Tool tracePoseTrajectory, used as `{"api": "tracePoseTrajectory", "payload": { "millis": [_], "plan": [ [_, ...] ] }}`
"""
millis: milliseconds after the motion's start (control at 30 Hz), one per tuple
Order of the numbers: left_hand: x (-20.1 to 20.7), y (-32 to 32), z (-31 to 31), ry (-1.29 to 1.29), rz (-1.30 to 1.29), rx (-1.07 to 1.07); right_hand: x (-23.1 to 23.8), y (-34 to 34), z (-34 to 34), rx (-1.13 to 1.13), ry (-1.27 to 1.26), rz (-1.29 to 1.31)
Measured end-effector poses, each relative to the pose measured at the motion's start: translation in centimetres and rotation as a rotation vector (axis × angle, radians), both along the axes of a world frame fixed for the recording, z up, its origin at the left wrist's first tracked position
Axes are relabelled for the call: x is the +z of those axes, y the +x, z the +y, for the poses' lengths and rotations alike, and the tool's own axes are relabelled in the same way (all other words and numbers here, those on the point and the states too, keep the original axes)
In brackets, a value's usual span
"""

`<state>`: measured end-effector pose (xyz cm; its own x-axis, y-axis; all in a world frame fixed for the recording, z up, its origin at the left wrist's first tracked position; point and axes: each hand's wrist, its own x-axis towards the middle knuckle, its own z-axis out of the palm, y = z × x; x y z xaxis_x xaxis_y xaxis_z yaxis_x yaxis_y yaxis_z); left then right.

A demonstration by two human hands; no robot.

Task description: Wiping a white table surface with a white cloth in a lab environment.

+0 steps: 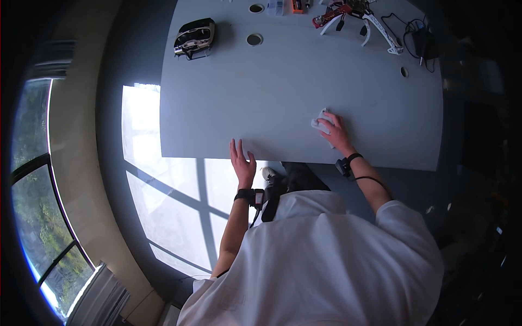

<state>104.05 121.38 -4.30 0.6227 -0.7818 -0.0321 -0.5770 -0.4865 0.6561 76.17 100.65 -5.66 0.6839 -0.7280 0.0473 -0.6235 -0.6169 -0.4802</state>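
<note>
The right hand [334, 130] grips a white cloth [321, 120] pressed flat on the grey table [283, 92], apparently mid-wipe, while the open left hand [242, 163] rests at the table's near edge, so the following stroke likely needs steady downward pressure.

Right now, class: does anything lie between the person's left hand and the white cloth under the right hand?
Nothing visible does. The left hand rests at the near edge of the grey table; the right hand presses the white cloth. Only bare tabletop lies between them.
</note>
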Motion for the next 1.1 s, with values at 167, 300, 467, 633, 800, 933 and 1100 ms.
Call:
{"api": "tracePoseTrajectory", "payload": {
  "millis": [167,300,467,633,800,933,1100],
  "plan": [
    [-1.6,0.1,-0.7,0.407,-0.065,-0.270,-1.0,1.4,1.8,-0.184,-0.058,0.035],
    [-2.8,-0.3,-0.5,0.425,-0.074,-0.254,-0.8,3.1,4.2,0.057,-0.069,-0.036],
    [-2.8,-0.3,-0.8,0.442,-0.038,-0.271,-1.4,6.8,7.3,0.416,-0.076,-0.086],
    [-3.4,-0.1,-0.3,0.473,-0.004,-0.274,-1.7,11.1,8.5,0.730,-0.007,-0.173],
    [-3.3,0.0,-0.2,0.527,0.034,-0.286,-3.2,13.0,4.4,0.726,-0.071,-0.171],
    [-3.1,-0.1,-0.8,0.552,0.042,-0.296,-2.9,15.1,-4.5,0.442,-0.117,-0.129],
    [-3.3,0.0,-0.3,0.515,0.039,-0.264,-3.6,15.4,-13.9,0.085,-0.241,-0.088]
  ]
}}
